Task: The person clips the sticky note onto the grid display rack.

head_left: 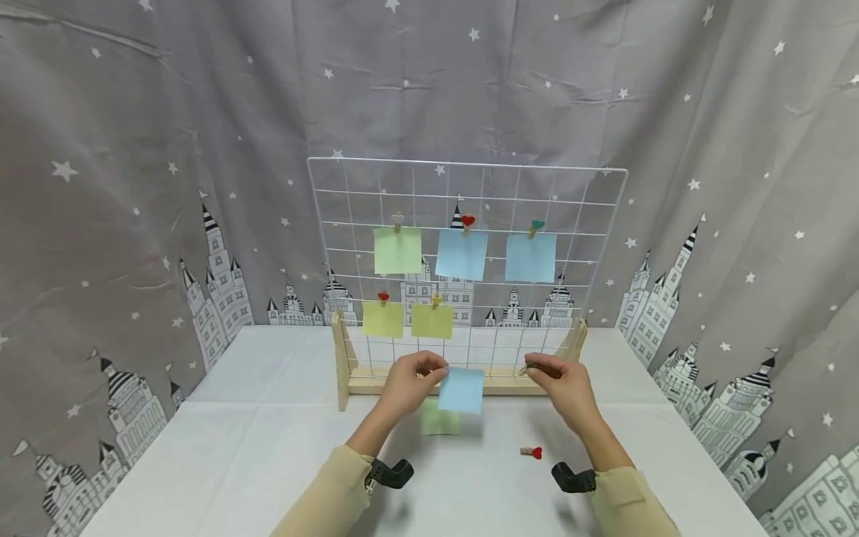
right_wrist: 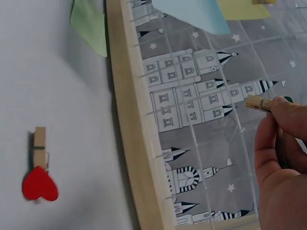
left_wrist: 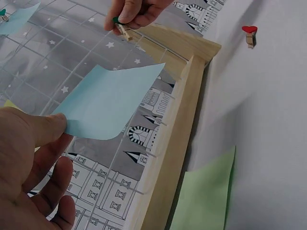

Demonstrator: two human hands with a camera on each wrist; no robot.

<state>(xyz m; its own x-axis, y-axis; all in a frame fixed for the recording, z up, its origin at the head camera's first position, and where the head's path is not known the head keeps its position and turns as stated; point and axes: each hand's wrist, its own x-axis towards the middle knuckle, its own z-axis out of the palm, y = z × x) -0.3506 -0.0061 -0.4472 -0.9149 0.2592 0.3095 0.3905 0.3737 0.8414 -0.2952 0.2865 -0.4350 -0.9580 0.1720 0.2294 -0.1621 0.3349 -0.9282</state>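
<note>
Between thumb and fingers my left hand (head_left: 411,384) pinches a blue sticky note (head_left: 461,390) by its left edge, in front of the lower part of a white wire grid (head_left: 467,162). My right hand (head_left: 566,388) pinches a small wooden clothespin (right_wrist: 257,103) with a green top, mostly covered by the fingers. In the left wrist view the blue note is held up flat, apart from the grid. A green sticky note (head_left: 440,419) is on the table below it. On the table near my right hand lies a clothespin with a red heart (head_left: 532,453).
The grid stands in a wooden base (head_left: 496,386). Clipped on its upper row are a green note (head_left: 397,251) and two blue notes (head_left: 461,256); lower down hang two yellow notes (head_left: 382,319). A grey curtain (head_left: 221,97) with stars and castles hangs behind the white table (head_left: 268,418).
</note>
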